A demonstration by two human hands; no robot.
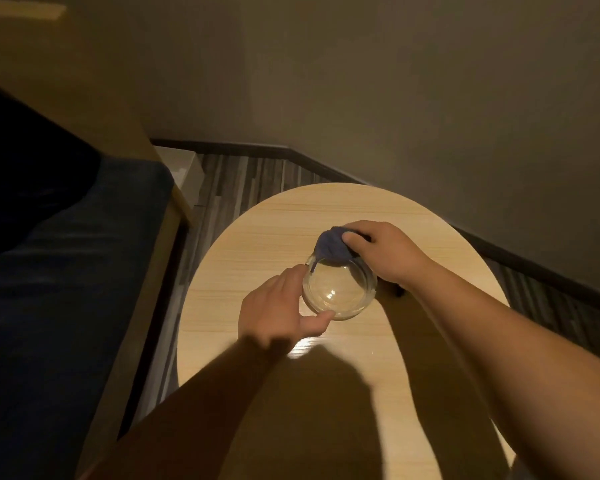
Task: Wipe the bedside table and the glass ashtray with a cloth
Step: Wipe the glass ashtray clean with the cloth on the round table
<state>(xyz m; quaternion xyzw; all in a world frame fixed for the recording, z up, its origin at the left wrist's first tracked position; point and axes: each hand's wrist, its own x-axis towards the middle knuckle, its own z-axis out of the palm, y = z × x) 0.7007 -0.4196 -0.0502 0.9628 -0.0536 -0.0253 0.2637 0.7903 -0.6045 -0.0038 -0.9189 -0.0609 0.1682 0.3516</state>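
- Two hands on the glass ashtray (339, 292), mid-bench (257, 230), I see.
- My left hand (278, 306) reaches forward, grip pinching its near rim.
- My right hand (385, 254) angles left, grip bunching the blue cloth (330, 249) over the far rim.
- Ashtray is round, tipped toward me.

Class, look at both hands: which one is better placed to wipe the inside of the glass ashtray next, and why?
The right hand: it already grips the blue cloth, which drapes over the glass ashtray rim. The left hand holds the ashtray's side, steadying it.
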